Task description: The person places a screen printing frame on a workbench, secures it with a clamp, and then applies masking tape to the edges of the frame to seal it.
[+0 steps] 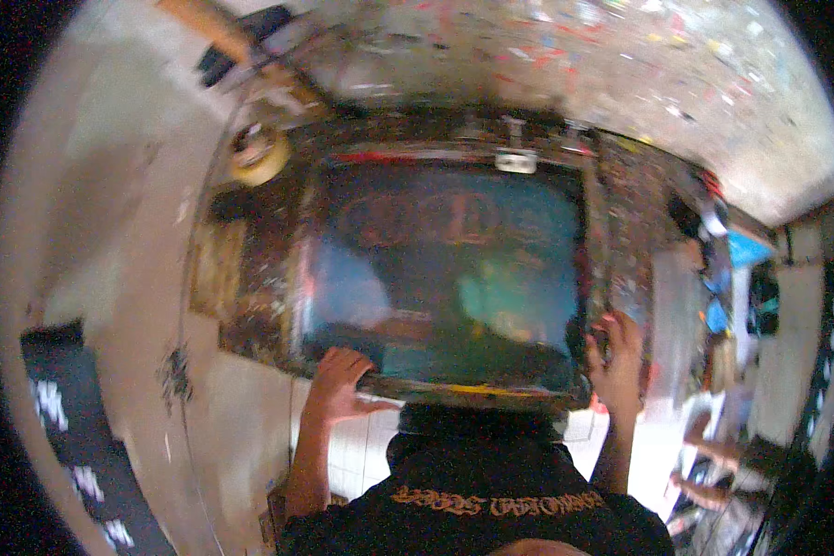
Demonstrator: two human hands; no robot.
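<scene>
Paint-spattered bench [621, 213] up top, and on it the big printing screen frame [440, 269], lying flat. Left hand [338, 385] curls its fingers over the near edge; right hand [616, 357] grips the near right corner. Tape roll [258, 153] sits far beyond the left fingers.

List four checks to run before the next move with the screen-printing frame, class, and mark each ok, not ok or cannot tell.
1. Left hand on the near edge of the frame: ok, fingers curled over it.
2. Right hand on the frame's right near corner: ok.
3. Black garment lying under the frame: ok, its near part shows below the edge.
4. Frame lying flat on the paint-spattered table: cannot tell, the picture is blurred.
</scene>
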